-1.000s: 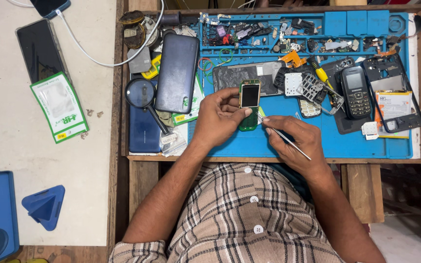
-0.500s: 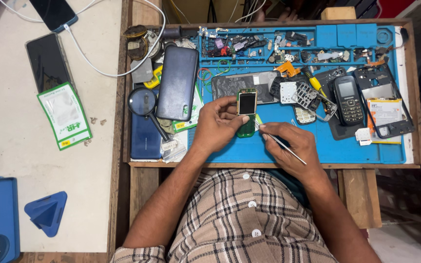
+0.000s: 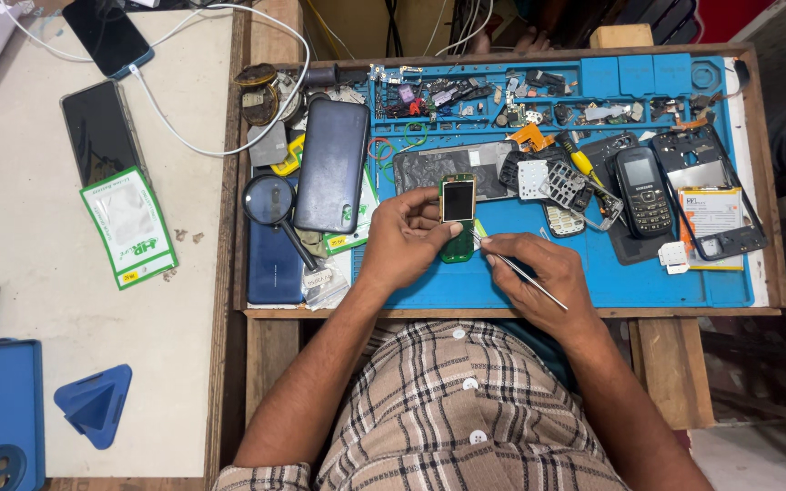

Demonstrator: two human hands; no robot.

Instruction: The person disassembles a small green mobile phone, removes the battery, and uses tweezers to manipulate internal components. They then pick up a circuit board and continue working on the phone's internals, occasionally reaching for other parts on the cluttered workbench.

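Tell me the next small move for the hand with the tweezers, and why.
Probably ease the tweezers tip a little further left onto the green board, just under the small screen. The right hand already points the tip at that edge, and the left hand pins the part on the blue mat, so only a short, steady nudge seems needed.

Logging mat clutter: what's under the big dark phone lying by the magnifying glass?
The dark phone overlaps a blue phone and a green-edged card. Anything else beneath it is covered.
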